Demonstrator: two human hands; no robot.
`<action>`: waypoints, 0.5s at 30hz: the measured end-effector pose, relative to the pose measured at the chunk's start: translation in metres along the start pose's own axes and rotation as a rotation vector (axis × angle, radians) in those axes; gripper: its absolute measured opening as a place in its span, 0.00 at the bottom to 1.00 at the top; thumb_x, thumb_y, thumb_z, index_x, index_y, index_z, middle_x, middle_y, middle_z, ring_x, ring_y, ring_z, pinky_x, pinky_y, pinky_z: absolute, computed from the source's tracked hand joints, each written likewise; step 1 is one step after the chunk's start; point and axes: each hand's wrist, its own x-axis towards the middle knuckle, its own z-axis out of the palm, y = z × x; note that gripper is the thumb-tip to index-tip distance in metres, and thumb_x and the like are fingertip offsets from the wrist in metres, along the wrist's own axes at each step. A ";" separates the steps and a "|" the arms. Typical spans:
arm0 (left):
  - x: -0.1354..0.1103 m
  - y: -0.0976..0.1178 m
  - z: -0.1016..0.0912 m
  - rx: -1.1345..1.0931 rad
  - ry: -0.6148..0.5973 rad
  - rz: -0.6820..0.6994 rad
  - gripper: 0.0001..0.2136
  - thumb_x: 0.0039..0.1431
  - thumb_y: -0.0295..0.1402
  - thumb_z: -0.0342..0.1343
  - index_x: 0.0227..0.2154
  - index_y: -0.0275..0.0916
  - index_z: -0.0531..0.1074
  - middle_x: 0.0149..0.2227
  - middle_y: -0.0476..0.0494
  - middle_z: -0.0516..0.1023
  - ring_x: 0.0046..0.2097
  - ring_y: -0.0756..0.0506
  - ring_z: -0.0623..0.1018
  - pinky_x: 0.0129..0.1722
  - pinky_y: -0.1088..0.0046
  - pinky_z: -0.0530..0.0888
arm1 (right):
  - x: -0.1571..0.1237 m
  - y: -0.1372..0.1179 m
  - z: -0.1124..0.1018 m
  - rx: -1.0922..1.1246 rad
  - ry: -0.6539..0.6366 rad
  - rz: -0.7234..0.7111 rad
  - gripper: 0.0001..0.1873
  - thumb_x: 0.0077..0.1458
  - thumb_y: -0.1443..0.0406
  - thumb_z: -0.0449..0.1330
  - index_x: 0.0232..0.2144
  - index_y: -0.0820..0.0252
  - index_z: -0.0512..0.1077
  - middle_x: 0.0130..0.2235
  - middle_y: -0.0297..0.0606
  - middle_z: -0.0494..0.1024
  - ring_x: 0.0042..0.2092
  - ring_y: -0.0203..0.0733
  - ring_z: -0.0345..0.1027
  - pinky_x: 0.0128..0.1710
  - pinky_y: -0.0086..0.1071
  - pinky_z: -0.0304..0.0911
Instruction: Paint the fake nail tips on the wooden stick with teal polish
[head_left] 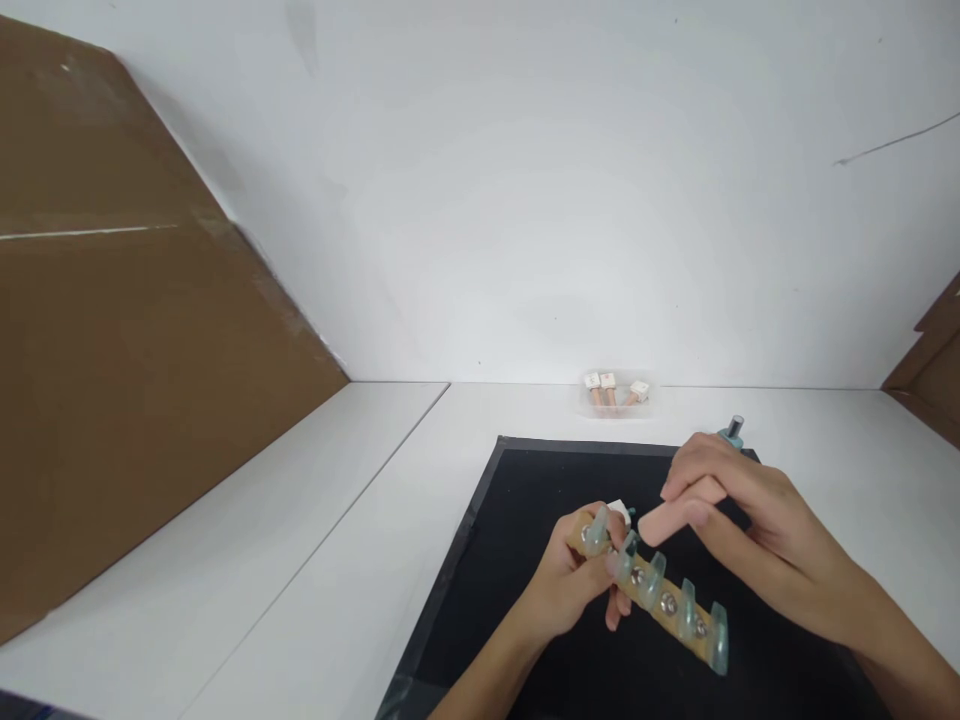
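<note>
- Tan strip (658, 605): over the lower part of the black mat (480, 580), slanting down to the R; clear tips (654, 580) stand in a row along it, w/ shiny studs (669, 602) btwn.
- L hand (570, 582): closed on strip's upper L end, thumb on top; far end sticks out free, prob. so the row faces up & isn't covered.
- R hand (742, 505): pinching pink bar (664, 521) btwn thumb & fingers, prob. for fine control; blunt end left exposed, angled down to the L twd the strip. Bar's end v. near the 2nd tip from the L; can't tell if touching.
- White piece (619, 510): just by L fingers; partly hidden, can't tell if held.
- Teal item w/ metal post (735, 428): behind R hand, mostly hidden, near mat's far R corner.
- Clear tray (616, 411): beyond mat, near wall, holding three white-headed sticks (608, 384); prob. set back to leave the hands room.
- White table (360, 540) under mat; dark mat prob. helps pale pcs show up.
- Brown cardboard (150, 350) at far L, white wall (480, 200) behind.
</note>
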 end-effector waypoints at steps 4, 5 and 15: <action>0.000 0.002 0.001 0.005 0.006 -0.022 0.07 0.55 0.31 0.58 0.28 0.34 0.66 0.20 0.52 0.72 0.16 0.58 0.69 0.14 0.88 0.68 | 0.000 0.000 0.000 0.054 -0.030 -0.038 0.08 0.62 0.68 0.50 0.33 0.54 0.68 0.29 0.32 0.68 0.31 0.36 0.62 0.28 0.29 0.57; 0.000 0.003 0.001 0.007 0.004 -0.027 0.07 0.55 0.32 0.58 0.28 0.34 0.67 0.19 0.52 0.72 0.16 0.58 0.69 0.14 0.88 0.68 | 0.001 0.000 0.000 0.051 -0.045 -0.042 0.08 0.61 0.68 0.51 0.33 0.54 0.68 0.29 0.32 0.69 0.32 0.36 0.63 0.29 0.29 0.57; 0.000 -0.002 0.002 0.026 0.024 -0.071 0.09 0.53 0.34 0.59 0.28 0.34 0.66 0.18 0.52 0.72 0.16 0.57 0.69 0.13 0.87 0.67 | -0.001 -0.002 -0.002 0.007 -0.062 0.010 0.08 0.62 0.69 0.50 0.32 0.54 0.67 0.30 0.31 0.70 0.32 0.36 0.63 0.32 0.30 0.59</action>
